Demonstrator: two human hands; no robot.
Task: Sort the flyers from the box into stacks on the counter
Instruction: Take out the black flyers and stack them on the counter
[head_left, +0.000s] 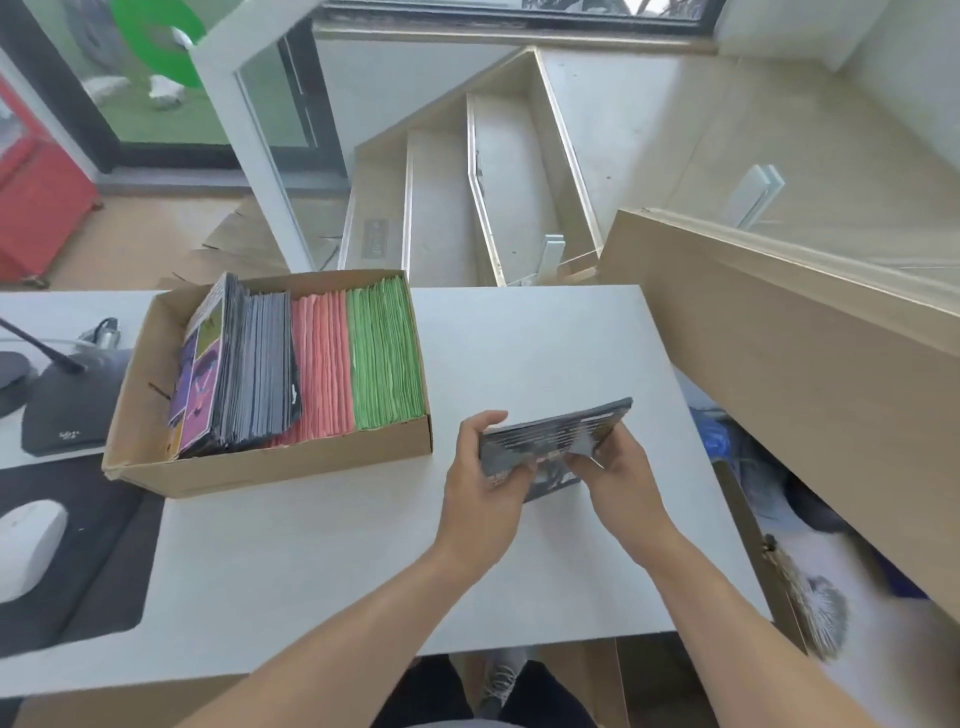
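Note:
A cardboard box (260, 470) sits on the white counter (322, 561), left of centre. Standing on edge inside it are dark grey flyers (260, 374) with a purple and yellow one in front, then pink flyers (319, 364), then green flyers (384, 353). To the right of the box, my left hand (485, 499) and my right hand (618, 478) both grip a bundle of dark grey flyers (550, 434) just above the counter. The left hand holds its left end, the right hand its right lower edge.
A black mouse pad (78, 561) with a white mouse (28, 530) lies at the counter's left. A dark microphone base (67, 410) stands behind it. A wooden ledge (779, 332) rises at the right. Stairs (467, 208) descend beyond the counter.

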